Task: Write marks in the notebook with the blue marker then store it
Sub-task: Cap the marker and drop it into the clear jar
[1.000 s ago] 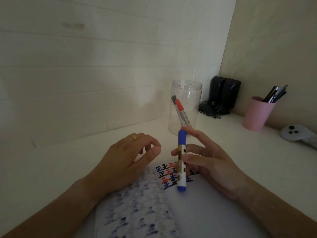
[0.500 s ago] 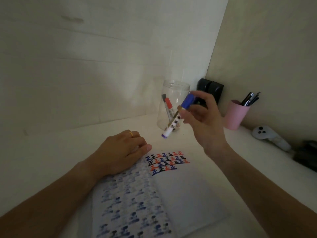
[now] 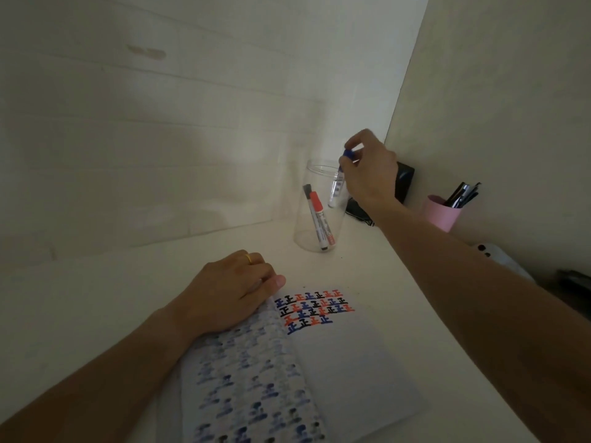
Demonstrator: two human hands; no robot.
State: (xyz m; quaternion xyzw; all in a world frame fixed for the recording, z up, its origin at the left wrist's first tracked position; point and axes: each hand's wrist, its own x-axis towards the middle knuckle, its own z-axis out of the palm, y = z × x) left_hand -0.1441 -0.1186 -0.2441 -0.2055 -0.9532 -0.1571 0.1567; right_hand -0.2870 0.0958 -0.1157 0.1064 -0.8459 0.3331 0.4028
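Nearest to us lay the open notebook (image 3: 335, 362), its right page carrying rows of blue, red and black marks (image 3: 315, 310) at the top, so the writing part looked done. Our left hand (image 3: 233, 292) rested flat on the upper corner of the left page, fingers loosely curled and gripping nothing; we judged it was there to keep the pages from springing shut.

Farther back on the desk (image 3: 96, 298) stood the clear jar (image 3: 319, 206), with a red marker (image 3: 321, 219) and a black marker (image 3: 311, 212) leaning inside it. Our right hand (image 3: 367, 174) hovered over the rim, fingertips pinched on the capped end of the blue marker (image 3: 338, 183). The marker hung nearly upright, its lower half already inside the jar and its tip well above the bottom. Holding it by the top let it pass the narrow mouth cleanly; we thought only the letting go remained.

Beyond, near the wall, sat a pink cup (image 3: 443, 214) of pens.
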